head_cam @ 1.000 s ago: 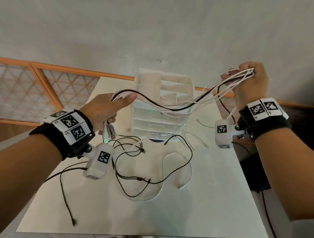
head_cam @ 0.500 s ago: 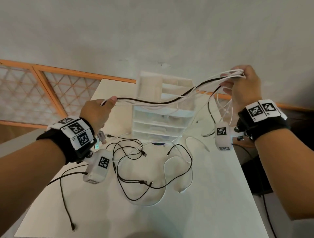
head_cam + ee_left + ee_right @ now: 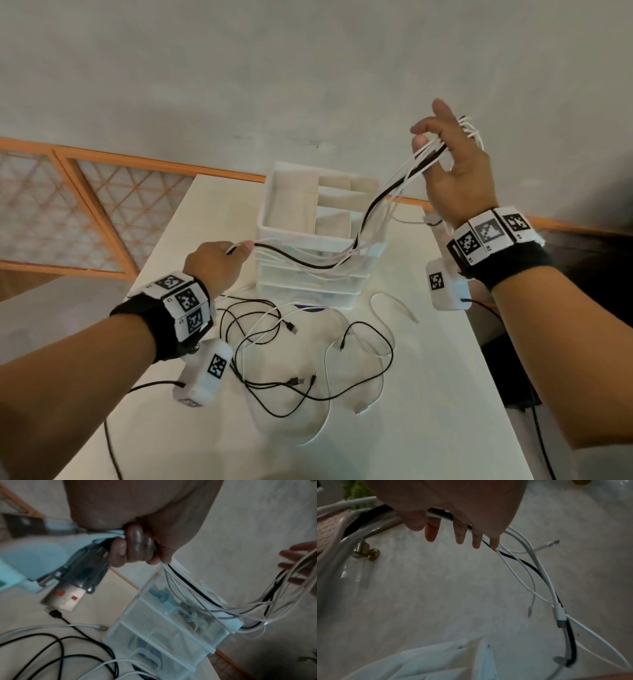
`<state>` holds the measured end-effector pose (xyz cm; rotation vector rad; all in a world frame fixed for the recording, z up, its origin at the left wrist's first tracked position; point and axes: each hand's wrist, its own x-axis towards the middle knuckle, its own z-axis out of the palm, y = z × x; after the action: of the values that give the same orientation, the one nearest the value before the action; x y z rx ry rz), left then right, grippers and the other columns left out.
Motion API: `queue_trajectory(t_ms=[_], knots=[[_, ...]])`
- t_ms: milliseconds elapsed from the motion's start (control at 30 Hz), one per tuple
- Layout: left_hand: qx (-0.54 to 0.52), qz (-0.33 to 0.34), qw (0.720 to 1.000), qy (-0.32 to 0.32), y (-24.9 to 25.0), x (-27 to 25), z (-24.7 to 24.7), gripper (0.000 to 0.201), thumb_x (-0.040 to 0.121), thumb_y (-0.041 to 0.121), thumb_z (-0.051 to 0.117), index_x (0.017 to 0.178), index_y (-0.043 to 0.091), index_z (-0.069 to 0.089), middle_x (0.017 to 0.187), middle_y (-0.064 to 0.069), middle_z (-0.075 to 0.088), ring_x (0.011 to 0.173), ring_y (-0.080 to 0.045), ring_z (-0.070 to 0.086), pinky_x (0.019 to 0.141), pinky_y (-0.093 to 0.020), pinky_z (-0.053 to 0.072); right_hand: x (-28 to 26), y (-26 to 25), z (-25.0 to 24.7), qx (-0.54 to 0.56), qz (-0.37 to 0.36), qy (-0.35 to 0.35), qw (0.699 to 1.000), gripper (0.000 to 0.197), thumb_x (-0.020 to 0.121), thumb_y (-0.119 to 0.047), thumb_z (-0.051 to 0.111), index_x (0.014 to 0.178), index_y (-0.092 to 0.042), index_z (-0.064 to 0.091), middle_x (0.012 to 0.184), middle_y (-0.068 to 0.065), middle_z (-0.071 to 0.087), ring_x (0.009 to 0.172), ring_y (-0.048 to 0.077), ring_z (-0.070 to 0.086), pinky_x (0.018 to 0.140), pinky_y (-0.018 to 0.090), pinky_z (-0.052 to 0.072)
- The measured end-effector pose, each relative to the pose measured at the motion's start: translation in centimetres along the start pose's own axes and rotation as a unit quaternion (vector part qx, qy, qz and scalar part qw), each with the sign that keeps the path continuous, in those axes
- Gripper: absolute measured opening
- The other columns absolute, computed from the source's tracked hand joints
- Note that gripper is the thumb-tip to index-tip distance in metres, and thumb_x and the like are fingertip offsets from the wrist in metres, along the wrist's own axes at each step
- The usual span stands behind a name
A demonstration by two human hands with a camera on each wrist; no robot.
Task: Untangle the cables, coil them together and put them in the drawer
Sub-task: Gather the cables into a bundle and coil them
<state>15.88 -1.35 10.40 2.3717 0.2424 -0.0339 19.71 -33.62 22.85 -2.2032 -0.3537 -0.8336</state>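
Note:
A bundle of white cables with one black cable [image 3: 371,205] hangs between my hands, sagging over the white drawer unit [image 3: 308,284]. My left hand [image 3: 219,263] grips one end at the unit's left; fingers curl round the cables [image 3: 197,592], and plug ends [image 3: 68,599] stick out below the fist. My right hand [image 3: 452,164] is raised at the upper right with fingers spread and straight, the bundle [image 3: 530,566] draped across them. More black and white cables [image 3: 308,359] lie tangled on the white table [image 3: 428,394] in front of the unit.
The drawer unit has an open compartmented top tray and closed translucent drawers [image 3: 163,642]. An orange-framed lattice railing [image 3: 85,205] runs behind the table on the left. A black cable [image 3: 109,445] trails off the table's near left edge. Dark floor lies past the right edge.
My right hand has risen and its fingers have spread open from a fist. My left hand has moved forward toward the drawer unit. The bundle now sags lower across the unit.

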Motion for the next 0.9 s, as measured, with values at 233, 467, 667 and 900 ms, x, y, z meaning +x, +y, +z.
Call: queue_trajectory(t_ms=[233, 467, 667, 900], knots=[[-0.067, -0.036, 0.997, 0.001, -0.6, 0.8, 0.8, 0.058, 0.097, 0.052, 0.044, 0.075, 0.001, 0.059, 0.064, -0.014, 0.056, 0.065, -0.035, 0.055, 0.070, -0.041, 0.049, -3.0, 6.5, 1.1, -0.054, 0.130, -0.162, 0.977, 0.024, 0.086, -0.008, 0.066, 0.097, -0.030, 0.065, 0.103, -0.013, 0.069, 0.104, 0.013, 0.065, 0.094, 0.035, 0.049], [-0.311, -0.072, 0.947, -0.026, 0.9, 0.4, -1.3, 0.041, 0.098, 0.039, 0.049, 0.068, 0.011, 0.051, 0.044, 0.004, 0.032, 0.039, -0.017, 0.026, 0.046, -0.025, 0.024, -12.5, 11.0, 2.3, -0.207, 0.370, -0.482, 0.767, 0.009, 0.088, -0.014, 0.070, 0.084, -0.020, 0.064, 0.078, 0.001, 0.063, 0.073, 0.021, 0.064, 0.067, 0.032, 0.056], [-0.312, 0.026, 0.940, -0.133, 2.9, -0.4, -2.7, 0.045, 0.101, 0.034, 0.041, 0.070, 0.008, 0.060, 0.046, 0.008, 0.030, 0.043, -0.014, 0.024, 0.048, -0.028, 0.023, -9.4, 11.3, 2.3, -0.221, 0.331, -0.294, 0.869, 0.025, 0.091, -0.005, 0.057, 0.078, -0.024, 0.065, 0.099, 0.003, 0.070, 0.089, 0.022, 0.063, 0.076, 0.031, 0.050], [-0.218, 0.089, 0.955, -0.180, 2.2, -1.9, -1.4, 0.037, 0.099, 0.038, 0.052, 0.092, 0.013, 0.078, 0.053, 0.012, 0.035, 0.049, -0.009, 0.029, 0.050, -0.020, 0.027, -5.2, 10.5, 1.5, -0.121, 0.280, -0.152, 0.940, 0.051, 0.086, 0.006, 0.056, 0.101, -0.041, 0.066, 0.109, 0.001, 0.064, 0.083, 0.018, 0.063, 0.070, 0.024, 0.052]])
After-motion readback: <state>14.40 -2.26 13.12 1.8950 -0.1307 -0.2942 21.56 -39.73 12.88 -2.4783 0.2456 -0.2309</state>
